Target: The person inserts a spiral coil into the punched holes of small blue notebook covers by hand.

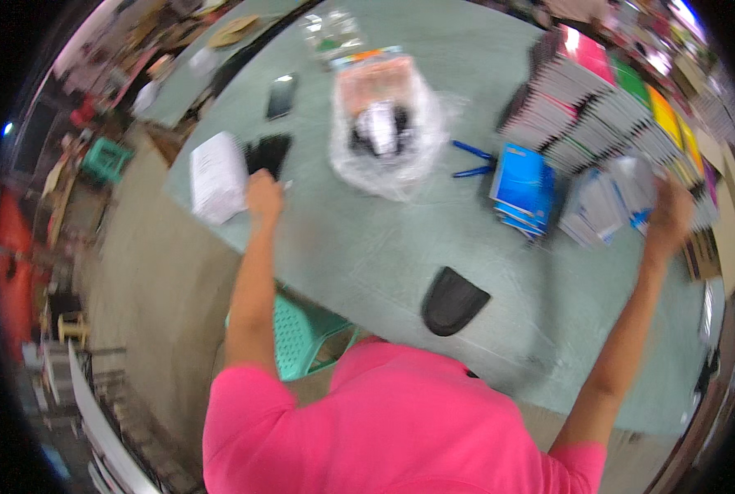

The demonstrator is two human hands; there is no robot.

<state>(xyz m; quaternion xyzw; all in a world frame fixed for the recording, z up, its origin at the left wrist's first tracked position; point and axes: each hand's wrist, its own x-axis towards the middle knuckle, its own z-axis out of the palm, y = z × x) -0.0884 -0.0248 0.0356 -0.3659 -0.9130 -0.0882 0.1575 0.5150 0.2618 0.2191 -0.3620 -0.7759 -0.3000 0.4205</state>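
Clear plastic packet (pixel 631 185), held up in the right hand (pixel 670 216), sits at the right side of the tabletop (pixel 367 247), just in front of the rows of stacked notebooks (pixel 606 107). The fingers are closed on the packet's right edge; motion blur hides the exact grip. A loose stack of similar packets with blue and white contents (pixel 594 214) lies directly beneath and to the left of the held one.

Left hand (pixel 263 196) is extended to the far left part of the tabletop, fingers curled down. It rests on or just over the near edge of a black flat item (pixel 270 152); whether it grips anything cannot be told. A white sheet of paper (pixel 217 175) lies just beside this hand on its left.

Other items on the tabletop: a dark phone (pixel 282 95) beyond the black item; a crumpled clear plastic bag (pixel 388 132) holding black and white objects, near the middle; two blue pens (pixel 473 160) to the right of the bag; a stack of blue booklets (pixel 522 185) between the pens and the loose packets; a black rounded pouch (pixel 452 300) near the person's edge. A green plastic chair (pixel 301 333) stands under the near edge of the tabletop.
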